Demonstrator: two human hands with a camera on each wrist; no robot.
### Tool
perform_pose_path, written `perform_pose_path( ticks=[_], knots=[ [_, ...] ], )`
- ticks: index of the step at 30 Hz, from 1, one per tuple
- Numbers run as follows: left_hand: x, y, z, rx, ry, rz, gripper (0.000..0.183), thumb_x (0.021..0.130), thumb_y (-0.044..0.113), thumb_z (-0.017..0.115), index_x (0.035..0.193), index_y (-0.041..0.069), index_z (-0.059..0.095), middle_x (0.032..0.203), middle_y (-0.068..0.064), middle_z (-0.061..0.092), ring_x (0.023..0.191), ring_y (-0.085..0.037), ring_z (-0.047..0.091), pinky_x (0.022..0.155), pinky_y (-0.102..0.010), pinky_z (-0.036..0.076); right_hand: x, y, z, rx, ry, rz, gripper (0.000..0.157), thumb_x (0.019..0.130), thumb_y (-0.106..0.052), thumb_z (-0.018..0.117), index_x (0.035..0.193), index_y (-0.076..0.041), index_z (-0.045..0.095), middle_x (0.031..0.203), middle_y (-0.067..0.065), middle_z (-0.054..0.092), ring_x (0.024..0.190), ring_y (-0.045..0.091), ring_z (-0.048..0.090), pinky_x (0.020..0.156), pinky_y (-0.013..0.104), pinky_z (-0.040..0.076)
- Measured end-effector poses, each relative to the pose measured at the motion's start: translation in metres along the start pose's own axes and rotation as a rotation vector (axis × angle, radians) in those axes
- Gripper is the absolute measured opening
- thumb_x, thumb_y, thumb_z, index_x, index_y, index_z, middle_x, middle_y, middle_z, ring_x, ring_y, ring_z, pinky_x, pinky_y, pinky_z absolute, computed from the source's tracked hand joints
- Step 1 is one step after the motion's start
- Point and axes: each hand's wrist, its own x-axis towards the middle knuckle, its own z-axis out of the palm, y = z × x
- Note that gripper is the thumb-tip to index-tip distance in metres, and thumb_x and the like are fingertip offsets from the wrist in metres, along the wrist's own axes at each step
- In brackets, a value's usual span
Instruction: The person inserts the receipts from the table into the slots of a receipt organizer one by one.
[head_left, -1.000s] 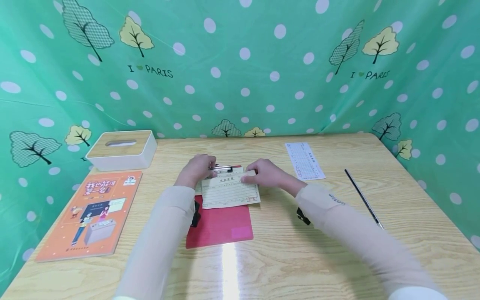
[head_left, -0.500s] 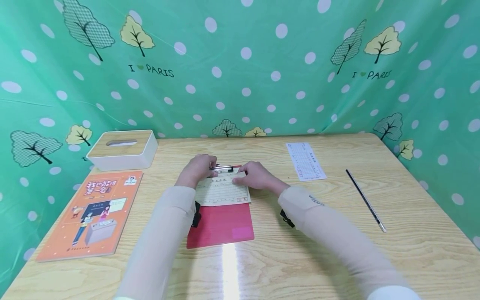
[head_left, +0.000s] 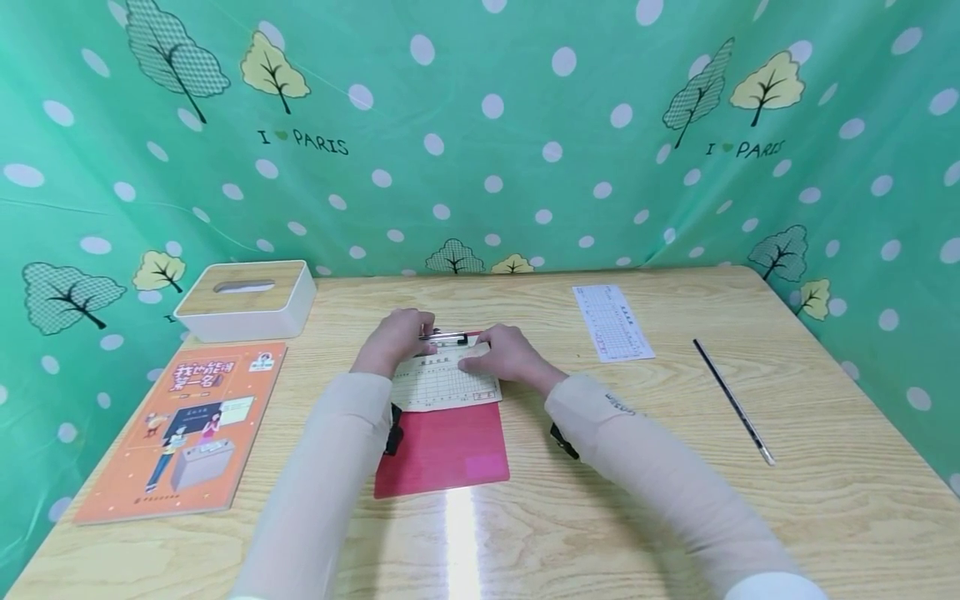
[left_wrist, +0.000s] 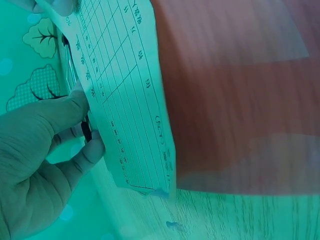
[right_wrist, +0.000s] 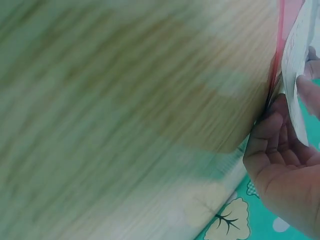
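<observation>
A red clipboard [head_left: 442, 454] lies on the table with its metal clip [head_left: 450, 338] at the far end. My left hand [head_left: 393, 343] pinches that clip between thumb and fingers, as the left wrist view also shows. A cream printed receipt slip [head_left: 442, 389] covers the upper part of the board, its top edge close to the clip. My right hand [head_left: 512, 354] pinches the slip near its upper right corner, thumb on top. In the right wrist view, the slip [right_wrist: 296, 75] stands slightly off the board at the right hand's fingers. Whether its edge is under the clip is hidden.
A white printed slip [head_left: 613, 323] and a dark pencil [head_left: 733, 402] lie on the right of the table [head_left: 600, 533]. On the left are an orange book [head_left: 183, 433] and a tissue box [head_left: 247, 304] with a wooden lid. A green curtain [head_left: 480, 167] hangs behind.
My right hand has carried the slip leftward, lining it up over the clipboard, and then shifted only slightly. The left hand has stayed at the clip.
</observation>
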Motion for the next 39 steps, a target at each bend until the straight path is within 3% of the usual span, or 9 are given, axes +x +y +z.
perform_pose_path(
  ticks=[9, 16, 21, 24, 29, 33, 36, 39],
  knots=[
    [-0.001, -0.001, -0.001, -0.026, 0.004, -0.002, 0.019, 0.090, 0.013, 0.078, 0.088, 0.005, 0.061, 0.090, -0.012, 0.063, 0.085, -0.027, 0.054, 0.082, -0.041, 0.047, 0.002, -0.005, 0.005, -0.002, 0.018, 0.061, 0.033, 0.086, -0.024, 0.084, 0.103, 0.000, 0.071, 0.103, 0.010, 0.068, 0.091, 0.022, 0.059, 0.084, 0.036, 0.051],
    [0.001, -0.004, -0.002, -0.095, -0.016, -0.025, 0.021, 0.091, 0.013, 0.077, 0.083, 0.005, 0.060, 0.085, -0.009, 0.058, 0.082, -0.024, 0.051, 0.076, -0.037, 0.044, 0.005, -0.008, 0.002, 0.004, -0.010, 0.133, 0.032, 0.085, -0.026, 0.084, 0.094, -0.001, 0.068, 0.095, 0.009, 0.062, 0.082, 0.020, 0.053, 0.073, 0.032, 0.046],
    [0.001, -0.004, -0.006, -0.114, -0.030, -0.012, 0.020, 0.092, 0.012, 0.077, 0.082, 0.004, 0.061, 0.079, -0.007, 0.054, 0.078, -0.022, 0.048, 0.072, -0.035, 0.041, 0.009, -0.010, 0.001, 0.002, -0.024, 0.183, 0.041, 0.086, -0.030, 0.084, 0.106, 0.001, 0.067, 0.101, 0.010, 0.063, 0.087, 0.021, 0.054, 0.078, 0.033, 0.048],
    [0.001, -0.002, -0.008, -0.125, -0.037, -0.009, 0.018, 0.092, 0.011, 0.077, 0.083, 0.003, 0.063, 0.080, -0.007, 0.057, 0.078, -0.021, 0.050, 0.073, -0.035, 0.043, 0.012, -0.011, 0.001, 0.010, -0.027, 0.209, 0.045, 0.085, -0.032, 0.084, 0.109, 0.002, 0.066, 0.098, 0.010, 0.061, 0.081, 0.020, 0.053, 0.073, 0.031, 0.046],
    [0.000, 0.000, -0.011, -0.129, -0.059, -0.020, 0.015, 0.092, 0.010, 0.076, 0.085, 0.001, 0.066, 0.083, -0.008, 0.061, 0.079, -0.021, 0.051, 0.075, -0.035, 0.045, 0.019, -0.011, 0.002, 0.032, -0.033, 0.239, 0.036, 0.085, -0.031, 0.085, 0.090, -0.003, 0.063, 0.077, 0.005, 0.050, 0.064, 0.017, 0.045, 0.058, 0.028, 0.039],
    [-0.001, 0.001, -0.014, -0.141, -0.074, -0.027, 0.016, 0.092, 0.008, 0.075, 0.083, 0.001, 0.065, 0.080, -0.007, 0.058, 0.077, -0.020, 0.050, 0.074, -0.034, 0.043, 0.022, -0.011, 0.003, 0.029, -0.029, 0.248, 0.044, 0.085, -0.031, 0.085, 0.072, -0.010, 0.049, 0.064, 0.001, 0.038, 0.055, 0.015, 0.039, 0.051, 0.027, 0.034],
    [-0.002, 0.002, -0.015, -0.153, -0.077, -0.029, 0.018, 0.092, 0.008, 0.076, 0.082, 0.001, 0.063, 0.077, -0.006, 0.055, 0.076, -0.020, 0.048, 0.072, -0.033, 0.042, 0.024, -0.011, 0.003, 0.021, -0.025, 0.253, 0.051, 0.085, -0.032, 0.085, 0.067, -0.012, 0.042, 0.060, 0.000, 0.035, 0.052, 0.014, 0.037, 0.050, 0.026, 0.032],
    [0.000, 0.001, -0.014, -0.142, -0.072, -0.031, 0.019, 0.091, 0.010, 0.077, 0.082, 0.001, 0.063, 0.075, -0.005, 0.053, 0.074, -0.020, 0.046, 0.071, -0.033, 0.041, 0.026, -0.010, 0.003, 0.015, -0.028, 0.259, 0.049, 0.085, -0.032, 0.085, 0.066, -0.012, 0.044, 0.058, -0.001, 0.036, 0.052, 0.014, 0.039, 0.049, 0.026, 0.033]
  ],
)
